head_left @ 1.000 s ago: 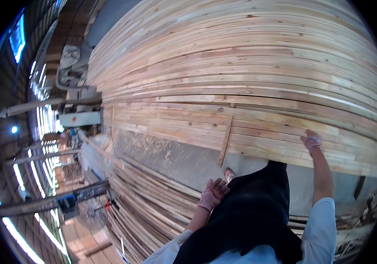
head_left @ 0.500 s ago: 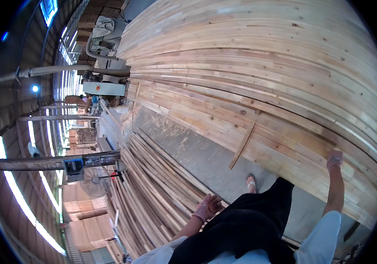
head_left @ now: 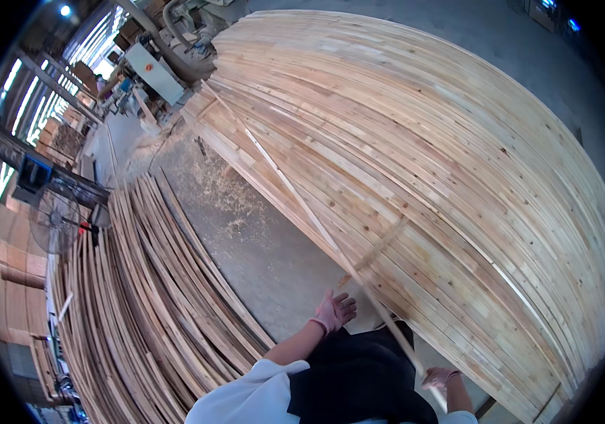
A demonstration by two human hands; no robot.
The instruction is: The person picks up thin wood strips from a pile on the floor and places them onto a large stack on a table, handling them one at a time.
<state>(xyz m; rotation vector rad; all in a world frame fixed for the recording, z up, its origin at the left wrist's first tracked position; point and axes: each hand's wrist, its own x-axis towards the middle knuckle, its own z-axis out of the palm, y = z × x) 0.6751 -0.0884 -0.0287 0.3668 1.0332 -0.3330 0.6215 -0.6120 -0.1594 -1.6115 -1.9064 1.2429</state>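
Observation:
A long, thin wooden strip [head_left: 309, 212] slants from far left to near right, over the layer of pale boards [head_left: 415, 141] on my right. My right hand [head_left: 441, 379], in a pinkish glove, is closed round the strip's near end, low beside my body. My left hand [head_left: 335, 312], gloved the same way, is held out in front of me with fingers spread and nothing in it. It hovers over the floor close to the strip, apart from it. A short crosspiece [head_left: 381, 247] lies across the nearer boards beneath the strip.
A large pile of long narrow strips [head_left: 154, 261] lies on the floor to my left. Sawdust [head_left: 235, 205] covers the floor between pile and boards. Further off are a machine with a pale panel [head_left: 155, 74], a standing fan [head_left: 58, 219] and a person [head_left: 101, 85].
My right hand has come off the boards and back toward my body, now with a strip in it. My left hand has opened wider. The view has turned.

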